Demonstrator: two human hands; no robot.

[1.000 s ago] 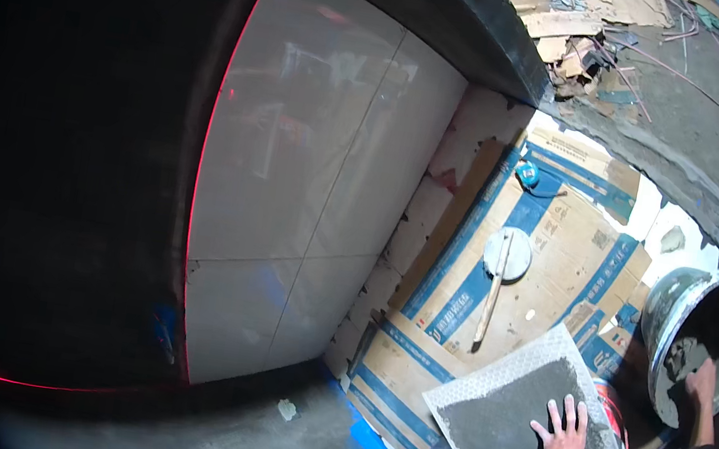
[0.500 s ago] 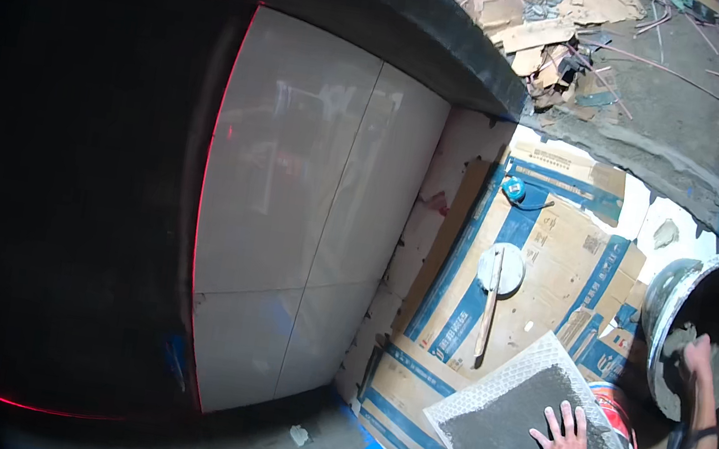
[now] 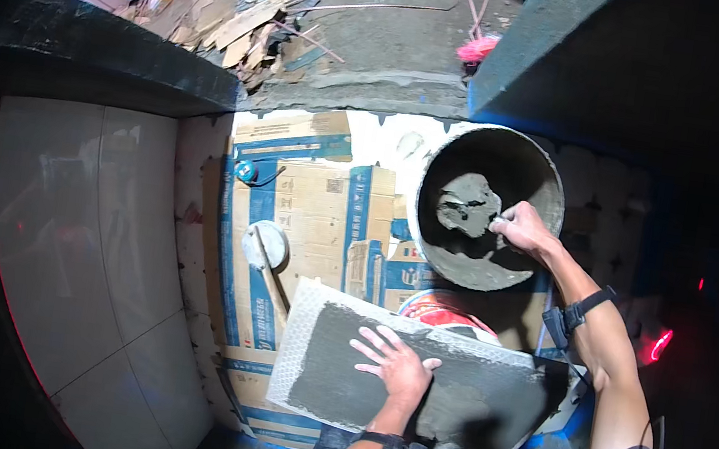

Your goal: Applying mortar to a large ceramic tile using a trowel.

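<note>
a round, mortar-smeared bucket (image 3: 551,192) is standing right of centre, holding lumpy grey mortar (image 3: 474,195). the right hand (image 3: 526,228) is reaching inside, its grip bending into a fist beside the lump; whether it is holding a tool cannot be told. the left hand (image 3: 399,368) is pressing flat, fingers spreading, on a mortar-coated tile (image 3: 295,344) lying near the bucket and partly hiding a red-and-white object (image 3: 444,310). on cardboard (image 3: 316,209), a white-headed mallet (image 3: 270,245) and blue tape measure (image 3: 246,171) are resting.
</note>
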